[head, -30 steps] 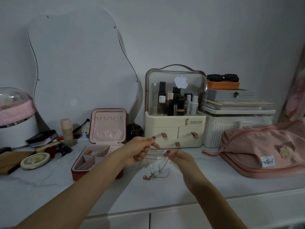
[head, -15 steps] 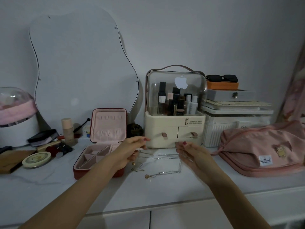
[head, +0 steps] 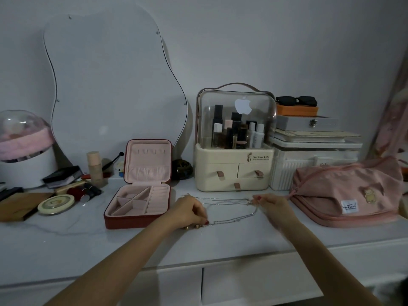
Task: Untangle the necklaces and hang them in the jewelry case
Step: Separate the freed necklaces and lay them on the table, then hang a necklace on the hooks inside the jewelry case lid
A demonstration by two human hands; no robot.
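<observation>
Necklaces (head: 229, 212): thin silver chains stretched out on the white counter (head: 66, 244) between the two hands, upper strands running nearly straight from hand to hand, a lower strand sagging in a diagonal toward the left hand. Small gold pendants (head: 194, 227) lie on the counter just under the left hand's fingertips. Left hand (head: 187, 212): knuckles up, fingers curled down, pinching the chain's lower end against the counter. Right hand (head: 272, 206): fingers drawn together, pinching the chains' other end at its fingertips. Jewelry case (head: 141, 195): red with pink lining, open, lid upright, just left of the left hand; its tray compartments show no chains. Beyond the hands stands a cream cosmetics organizer (head: 234, 175) with a clear dome. Right of the right hand lies a pink bag (head: 344, 193). Behind the case leans a wavy mirror (head: 110, 85).
</observation>
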